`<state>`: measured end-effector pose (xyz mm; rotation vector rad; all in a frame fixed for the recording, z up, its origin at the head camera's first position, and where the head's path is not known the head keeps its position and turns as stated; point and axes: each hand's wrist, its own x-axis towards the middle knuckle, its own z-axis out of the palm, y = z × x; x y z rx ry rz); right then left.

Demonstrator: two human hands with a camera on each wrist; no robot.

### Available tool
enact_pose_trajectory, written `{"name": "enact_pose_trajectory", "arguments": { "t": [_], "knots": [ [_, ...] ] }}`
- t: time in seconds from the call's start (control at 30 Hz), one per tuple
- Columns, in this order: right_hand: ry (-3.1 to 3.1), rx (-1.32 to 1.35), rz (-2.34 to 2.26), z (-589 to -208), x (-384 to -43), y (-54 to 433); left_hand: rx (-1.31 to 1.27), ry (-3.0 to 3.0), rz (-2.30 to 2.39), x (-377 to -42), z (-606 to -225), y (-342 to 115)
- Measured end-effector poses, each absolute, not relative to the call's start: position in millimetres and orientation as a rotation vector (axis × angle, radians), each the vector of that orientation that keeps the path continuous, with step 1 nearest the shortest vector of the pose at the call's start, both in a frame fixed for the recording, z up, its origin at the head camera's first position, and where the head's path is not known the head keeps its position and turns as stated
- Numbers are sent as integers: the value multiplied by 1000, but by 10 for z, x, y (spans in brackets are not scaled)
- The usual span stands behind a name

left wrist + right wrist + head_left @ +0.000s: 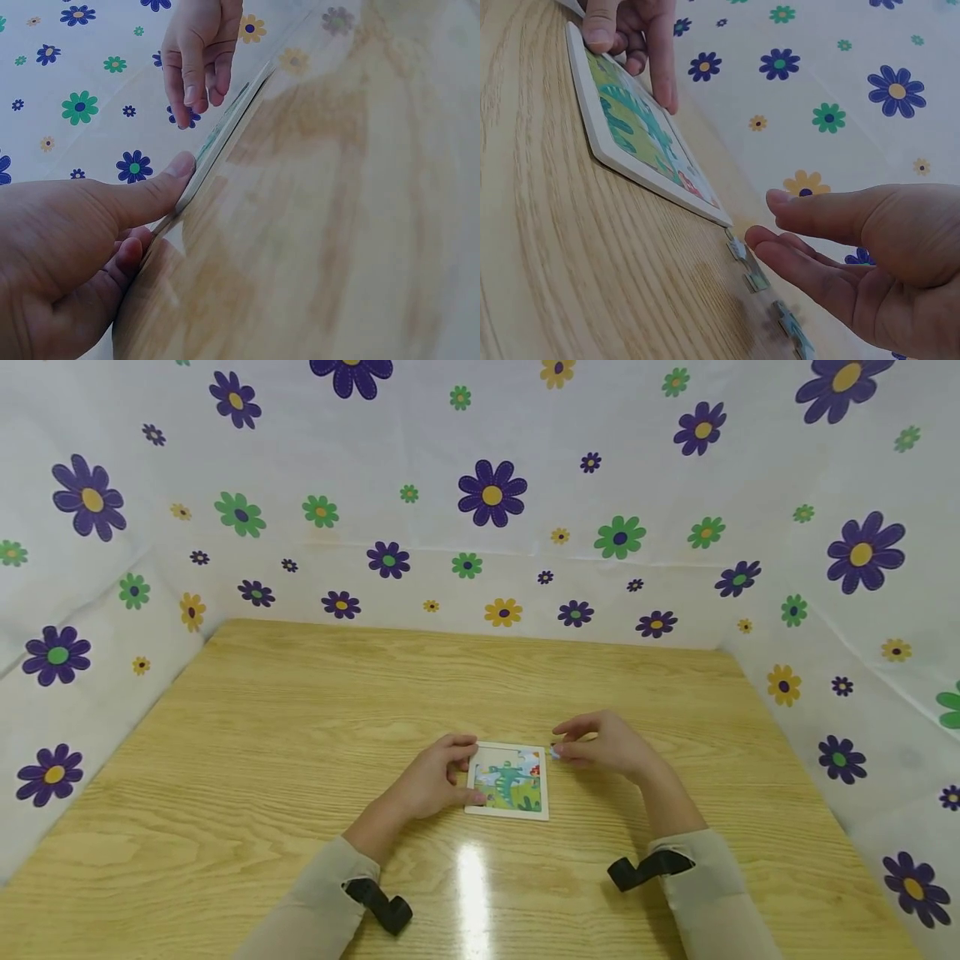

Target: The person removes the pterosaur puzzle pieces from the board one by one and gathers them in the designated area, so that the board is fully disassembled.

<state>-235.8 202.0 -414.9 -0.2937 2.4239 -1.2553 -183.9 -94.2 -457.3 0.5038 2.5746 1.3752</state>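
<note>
A small square jigsaw puzzle [508, 781] in a white frame lies on the wooden table, showing a green dinosaur; its upper left part is bare board. My left hand [433, 778] grips the frame's left side, thumb near the lower left corner and fingers at the upper left. To the right of the frame, my right hand [609, 747] hovers low with thumb and fingers apart, as the right wrist view shows. Just beneath its fingers are loose jigsaw pieces [748, 260] on the table. One piece [555, 750] shows by the thumb in the head view, partly hidden.
The wood-grain table [337, 693] extends around both hands. White cloth [420, 452] printed with purple, green and yellow flowers hangs along the back and both sides. Black straps [378, 906] with curled ends circle both sleeved wrists.
</note>
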Motion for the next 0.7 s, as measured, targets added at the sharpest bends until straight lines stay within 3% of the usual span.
{"name": "enact_pose_trajectory", "arguments": {
  "t": [0.7],
  "knots": [
    [2509,-594,-979,-4215,-2215,1580,493,2574,1370,-1828,-4552,-947]
  ]
}}
